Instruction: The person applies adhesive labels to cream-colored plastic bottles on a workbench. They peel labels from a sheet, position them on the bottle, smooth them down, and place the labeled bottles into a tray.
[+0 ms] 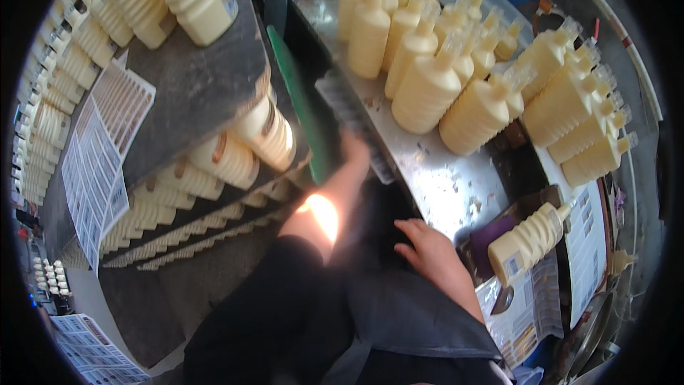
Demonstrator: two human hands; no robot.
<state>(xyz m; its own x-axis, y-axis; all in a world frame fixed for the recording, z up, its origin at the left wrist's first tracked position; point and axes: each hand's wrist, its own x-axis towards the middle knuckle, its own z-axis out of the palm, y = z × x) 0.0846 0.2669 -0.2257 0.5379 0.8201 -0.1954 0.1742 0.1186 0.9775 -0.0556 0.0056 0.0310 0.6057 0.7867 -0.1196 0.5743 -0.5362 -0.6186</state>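
Observation:
My left hand (pixel 354 146) reaches into the gap between the shelf rack and the metal table, smeared by motion. It is at a grey ribbed strip (pixel 342 103), also blurred; whether the fingers grip it I cannot make out. My right hand (pixel 429 248) hovers by the table's near edge with its thumb and fingers apart, holding nothing. To its right, a cream ribbed bottle (pixel 524 242) lies tilted beside a purple pad (pixel 488 239). Several cream bottles with clear caps (pixel 426 93) stand crowded on the metal table (pixel 442 189).
On the left, a dark shelf rack (pixel 206 75) carries rows of cream bottles (pixel 192 0) on several levels. A label sheet (pixel 107 150) hangs over its edge. An upright green board (pixel 296 100) borders the gap. More label sheets (pixel 588 242) lie at the right.

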